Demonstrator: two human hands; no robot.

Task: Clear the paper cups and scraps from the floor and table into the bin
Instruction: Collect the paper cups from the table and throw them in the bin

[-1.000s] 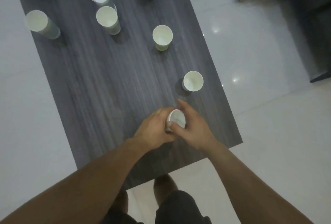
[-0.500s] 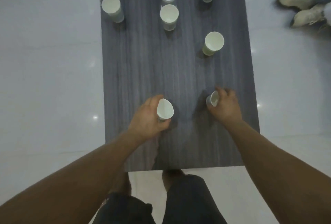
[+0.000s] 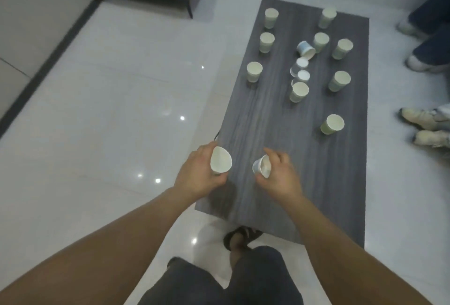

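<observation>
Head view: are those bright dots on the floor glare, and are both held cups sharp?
In the head view, the dots on the glossy floor look like light reflections, not scraps; the left hand's cup is fairly crisp, while the right hand's cup and the right hand itself are motion-smeared; lighting is dim, with a soft shadow on the table beneath the left hand.

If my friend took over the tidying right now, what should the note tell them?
Left hand: holds one paper cup.
Right hand: holds a second cup, tilted.
Table: roughly a dozen more cups on it. The nearest cup is upright and a tipped cup lies on its side.
Done: two cups picked up.
Left: bin both, then clear the rest. No bin is in view.
</observation>
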